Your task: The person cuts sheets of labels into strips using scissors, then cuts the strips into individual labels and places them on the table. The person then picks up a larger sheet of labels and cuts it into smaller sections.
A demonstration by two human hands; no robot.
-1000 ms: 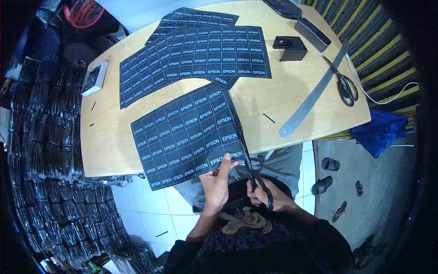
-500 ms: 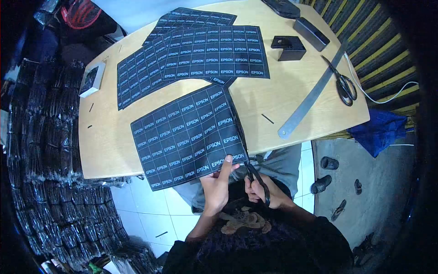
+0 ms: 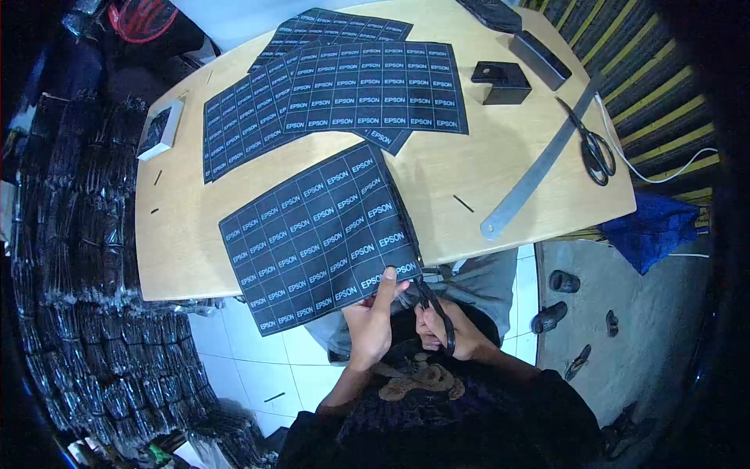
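Note:
My left hand [image 3: 370,328] grips the lower right corner of a black sheet printed with a grid of white EPSON labels [image 3: 320,234], thumb on top. The sheet is tilted, partly over the table's front edge. Closed around black-handled scissors [image 3: 439,316] is my right hand [image 3: 449,328], just right of the left one. The scissor blades lie along the sheet's right edge, where a narrow dark strip shows; how far they are open I cannot make out.
More EPSON sheets [image 3: 375,86] overlap at the back of the wooden table [image 3: 187,250]. To the right lie a metal ruler [image 3: 539,168], a second pair of scissors [image 3: 597,156] and a black holder [image 3: 504,84]. A small white box [image 3: 162,133] sits left. Bundled dark packets [image 3: 101,359] are stacked beside the table.
The sheet's far and left parts have shifted slightly left and its lower left corner a little down. The scissors have moved slightly left with my right hand. Both hands keep their hold.

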